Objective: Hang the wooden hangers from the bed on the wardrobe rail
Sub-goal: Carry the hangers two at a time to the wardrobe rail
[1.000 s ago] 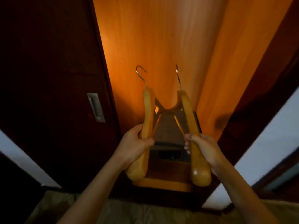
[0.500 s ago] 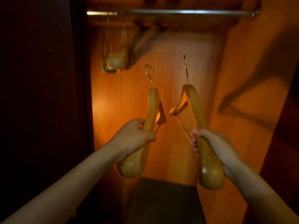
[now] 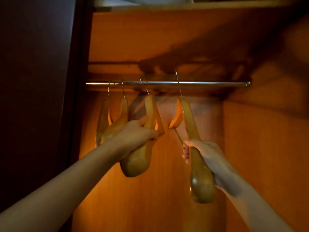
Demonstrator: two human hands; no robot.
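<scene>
Each hand grips a wooden hanger at the wardrobe rail (image 3: 209, 83): left hand (image 3: 135, 134) closed around one (image 3: 142, 148), right hand (image 3: 205, 153) around another (image 3: 194, 131)

Honey-yellow wooden hangers (image 3: 199, 164), silver rail (image 3: 200, 83), orange wood-grain wardrobe panel (image 3: 167, 198), dark brown door (image 3: 33, 81).

rail (image 3: 209, 83) spans wardrobe under shelf (image 3: 184, 6) | two hangers (image 3: 115, 121) hang at its left end | left-hand hanger (image 3: 142, 158) beside them, hook at rail, seemingly over it | right-hand hanger (image 3: 199, 178) further right, hook crossing rail
</scene>
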